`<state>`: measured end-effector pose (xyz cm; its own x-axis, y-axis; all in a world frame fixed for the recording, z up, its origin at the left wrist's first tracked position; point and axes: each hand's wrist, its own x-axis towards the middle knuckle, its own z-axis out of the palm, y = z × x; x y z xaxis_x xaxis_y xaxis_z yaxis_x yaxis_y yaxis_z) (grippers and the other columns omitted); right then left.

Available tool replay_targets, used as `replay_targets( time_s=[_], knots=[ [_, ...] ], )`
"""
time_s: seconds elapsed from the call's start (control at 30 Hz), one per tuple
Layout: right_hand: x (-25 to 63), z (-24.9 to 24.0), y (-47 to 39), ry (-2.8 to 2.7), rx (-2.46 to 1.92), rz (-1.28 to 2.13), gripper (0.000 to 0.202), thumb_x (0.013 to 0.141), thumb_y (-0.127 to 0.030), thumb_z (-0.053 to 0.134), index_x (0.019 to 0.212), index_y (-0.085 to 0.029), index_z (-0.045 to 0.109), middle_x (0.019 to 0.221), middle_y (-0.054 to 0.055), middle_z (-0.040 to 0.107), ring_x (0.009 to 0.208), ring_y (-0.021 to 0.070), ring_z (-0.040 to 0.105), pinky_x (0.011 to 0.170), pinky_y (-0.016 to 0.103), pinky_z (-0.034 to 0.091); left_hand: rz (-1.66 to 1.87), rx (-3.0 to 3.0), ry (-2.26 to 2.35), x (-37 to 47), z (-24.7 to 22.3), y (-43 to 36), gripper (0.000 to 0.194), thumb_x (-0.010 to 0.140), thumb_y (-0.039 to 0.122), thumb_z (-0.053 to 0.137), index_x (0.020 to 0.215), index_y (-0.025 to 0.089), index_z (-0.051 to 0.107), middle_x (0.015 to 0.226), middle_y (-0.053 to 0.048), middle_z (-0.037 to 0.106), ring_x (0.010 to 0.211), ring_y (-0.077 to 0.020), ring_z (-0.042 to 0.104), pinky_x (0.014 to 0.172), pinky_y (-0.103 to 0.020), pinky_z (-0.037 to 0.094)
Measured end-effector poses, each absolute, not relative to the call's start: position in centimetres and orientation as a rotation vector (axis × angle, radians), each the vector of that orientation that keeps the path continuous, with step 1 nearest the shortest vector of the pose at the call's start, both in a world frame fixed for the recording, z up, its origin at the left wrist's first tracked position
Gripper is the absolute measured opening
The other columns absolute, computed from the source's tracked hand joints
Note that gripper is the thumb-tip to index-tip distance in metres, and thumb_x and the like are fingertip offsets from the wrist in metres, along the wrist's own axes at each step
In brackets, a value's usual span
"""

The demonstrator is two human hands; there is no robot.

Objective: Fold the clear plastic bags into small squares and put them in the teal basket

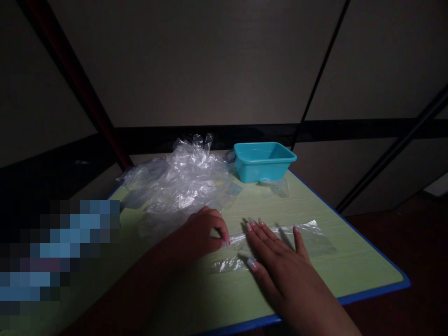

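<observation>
A thin, crinkly piece of clear plastic point(311, 228) lies spread across the table in front of me; whether it is a bag or a disposable glove I cannot tell. My left hand point(206, 233) pinches its upper left edge between thumb and forefinger. Flat on its middle rests my right hand point(280, 261), fingers stretched and thumb apart, covering part of the plastic. Just beyond my left hand sits a loose heap of similar clear plastic point(189, 177), with some finger-like tips sticking up at its top.
A turquoise plastic tub point(264, 170) stands at the far right of the pale green table point(357, 266), which has a blue edge. Another scrap of clear plastic point(280, 188) lies in front of the tub. Dark panelled wall point(210, 70) rises behind the table. A blurred-out patch hides the left side.
</observation>
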<state>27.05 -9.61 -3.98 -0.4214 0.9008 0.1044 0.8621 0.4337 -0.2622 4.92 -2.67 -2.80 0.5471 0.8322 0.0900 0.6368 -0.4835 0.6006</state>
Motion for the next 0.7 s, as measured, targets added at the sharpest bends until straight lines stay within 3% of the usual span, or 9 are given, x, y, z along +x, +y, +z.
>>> replay_targets(
  time_s=[0.33, 0.5, 0.7],
  knots=[
    [26.8, -3.9, -9.4, -2.510, -1.534, 0.275, 0.054, 0.095, -0.044, 0.034, 0.145, -0.029, 0.023, 0.148, 0.001, 0.026, 0.136, 0.0247, 0.027, 0.109, 0.063, 0.007, 0.518, 2.303, 1.202, 4.6, -2.1, -3.0, 0.018, 0.066, 0.008, 0.057, 0.069, 0.023, 0.067, 0.084, 0.000, 0.061, 0.092, -0.0202, 0.051, 0.088, -0.031, 0.036],
    [26.8, -3.9, -9.5, -2.533, -1.538, 0.233, 0.051, 0.096, -0.048, 0.032, 0.144, -0.034, 0.024, 0.150, 0.001, 0.022, 0.137, 0.0237, 0.023, 0.108, 0.064, 0.011, 0.674, 2.361, 1.141, 5.1, -1.6, -3.6, 0.026, 0.068, 0.006, 0.049, 0.086, 0.020, 0.061, 0.092, -0.002, 0.059, 0.094, -0.0201, 0.050, 0.088, -0.032, 0.038],
    [26.9, -3.8, -9.6, -2.543, -1.522, 0.214, 0.048, 0.095, -0.052, 0.031, 0.142, -0.040, 0.029, 0.151, 0.003, 0.020, 0.137, 0.0240, 0.022, 0.107, 0.063, 0.014, 0.755, 2.637, 1.087, 6.3, -1.9, -4.4, 0.024, 0.079, 0.016, 0.050, 0.099, 0.022, 0.062, 0.110, -0.006, 0.056, 0.112, -0.0264, 0.043, 0.098, -0.043, 0.032]
  ],
)
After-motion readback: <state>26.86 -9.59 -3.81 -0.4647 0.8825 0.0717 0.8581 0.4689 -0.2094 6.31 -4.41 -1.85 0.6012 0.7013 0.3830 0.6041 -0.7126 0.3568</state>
